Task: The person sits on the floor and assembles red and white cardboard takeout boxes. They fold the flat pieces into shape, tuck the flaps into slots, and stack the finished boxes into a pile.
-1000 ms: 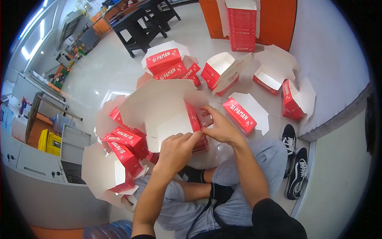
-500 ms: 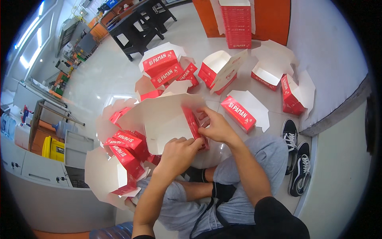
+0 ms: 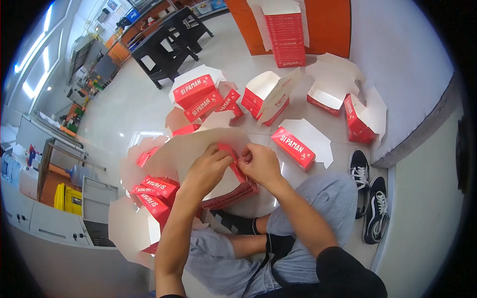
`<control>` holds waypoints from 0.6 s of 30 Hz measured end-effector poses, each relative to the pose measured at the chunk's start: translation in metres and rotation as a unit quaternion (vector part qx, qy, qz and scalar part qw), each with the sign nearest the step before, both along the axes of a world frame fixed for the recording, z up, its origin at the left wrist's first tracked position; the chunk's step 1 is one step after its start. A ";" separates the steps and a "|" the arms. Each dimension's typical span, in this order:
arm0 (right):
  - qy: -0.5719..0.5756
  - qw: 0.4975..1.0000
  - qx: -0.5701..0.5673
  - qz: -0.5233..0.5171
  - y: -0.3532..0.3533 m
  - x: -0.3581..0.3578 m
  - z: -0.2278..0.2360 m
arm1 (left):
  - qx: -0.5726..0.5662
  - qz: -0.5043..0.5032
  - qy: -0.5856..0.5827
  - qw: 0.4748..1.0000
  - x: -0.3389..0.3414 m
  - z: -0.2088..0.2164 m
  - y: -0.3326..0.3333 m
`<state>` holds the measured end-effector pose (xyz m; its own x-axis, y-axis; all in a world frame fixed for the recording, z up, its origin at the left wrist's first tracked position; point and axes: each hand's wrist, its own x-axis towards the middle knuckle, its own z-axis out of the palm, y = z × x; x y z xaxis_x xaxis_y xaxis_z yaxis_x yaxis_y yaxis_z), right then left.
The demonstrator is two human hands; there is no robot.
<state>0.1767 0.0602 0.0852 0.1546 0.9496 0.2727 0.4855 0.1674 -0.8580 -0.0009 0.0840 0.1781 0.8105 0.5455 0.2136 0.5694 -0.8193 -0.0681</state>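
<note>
In front of my folded legs stands a pile of nested red-and-white cardboard food boxes, their white lids raised toward the far side. My left hand reaches over the white inside of the top box and pinches its red side wall. Close by on the right, my right hand has its fingers curled against the outer edge of that same wall. Its fingertips are partly hidden by the fold. Beside the pile, at the left, more folded boxes lie tipped over one another.
Several assembled boxes lie on the tiled floor ahead and to the right. A tall box stack stands against an orange panel. Black stools are farther back; sneakers sit beside the right wall; grey cabinets stand left.
My left hand has moved up and away from the near corner to the middle of the red side wall. My right hand has shifted slightly nearer, fingers more curled. The view has tilted a little.
</note>
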 end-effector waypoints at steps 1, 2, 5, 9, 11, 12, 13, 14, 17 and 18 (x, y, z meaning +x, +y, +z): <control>0.017 1.000 0.012 0.000 -0.001 -0.003 0.004 | -0.005 0.002 0.000 1.000 -0.004 -0.001 -0.002; 0.008 1.000 0.013 0.003 -0.002 -0.004 0.006 | -0.009 0.004 0.000 1.000 -0.006 -0.001 -0.003; -0.021 0.999 0.025 -0.007 0.002 -0.006 0.005 | -0.050 0.012 -0.013 0.999 -0.003 0.009 -0.007; -0.060 0.997 0.035 -0.047 0.011 -0.004 0.002 | -0.053 -0.043 -0.026 0.997 0.009 0.004 -0.011; -0.068 0.996 0.034 -0.049 0.010 -0.002 -0.001 | -0.073 -0.024 -0.007 0.997 0.013 0.005 -0.007; -0.065 0.996 0.041 -0.048 0.011 -0.003 -0.007 | -0.082 -0.014 0.003 0.996 0.015 0.005 -0.006; -0.061 0.996 0.049 -0.047 0.012 -0.004 -0.010 | -0.091 -0.014 0.010 0.996 0.016 0.005 -0.004; -0.041 0.997 0.049 -0.041 0.012 -0.005 -0.012 | -0.100 -0.013 0.017 0.995 0.016 0.003 -0.001; 0.057 0.998 0.022 -0.005 0.013 -0.002 -0.016 | -0.113 0.016 0.056 0.992 0.022 -0.004 0.000; 0.116 0.993 -0.003 0.016 0.014 0.001 -0.018 | -0.115 0.031 0.072 0.990 0.025 -0.006 0.000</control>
